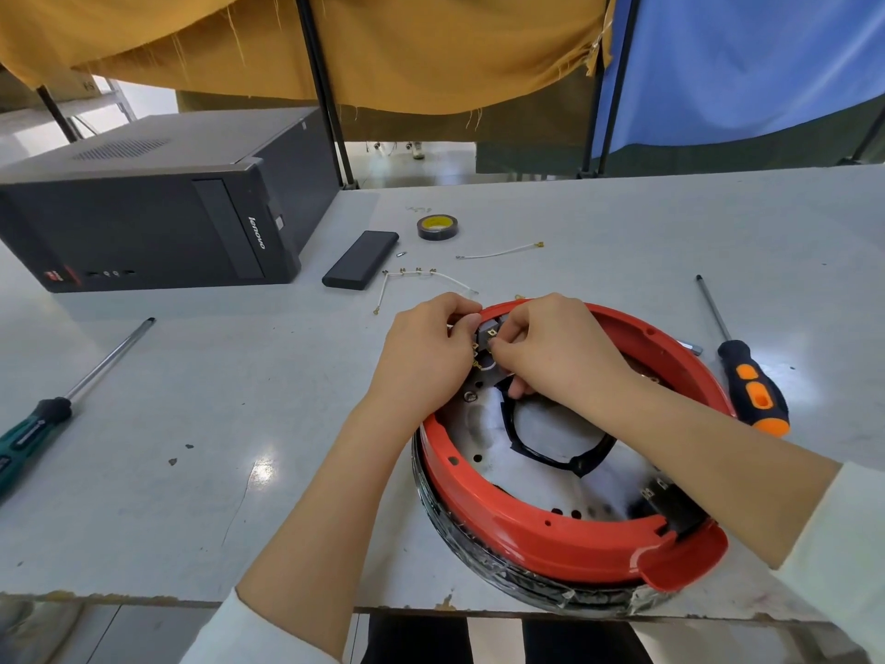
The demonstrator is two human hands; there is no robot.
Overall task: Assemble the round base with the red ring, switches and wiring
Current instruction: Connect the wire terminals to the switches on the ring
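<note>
The round base (483,448) lies on the table at the front right, with the red ring (541,529) seated on its rim. At the far left of the ring sits a dark switch block (489,334) with brass terminals. My left hand (426,352) grips the ring's edge and the switch from the left. My right hand (546,347) pinches at the switch's terminals from the right, fingers curled. A second switch (668,500) sits at the ring's near right. Loose white wires (421,276) with brass lugs lie behind the hands. Another wire (500,251) lies farther back.
An orange-handled screwdriver (747,381) lies right of the base, a green-handled one (52,414) at the far left. A black computer tower (158,208), a black slab (360,260) and a tape roll (436,227) stand behind. The table's front edge (143,597) is near.
</note>
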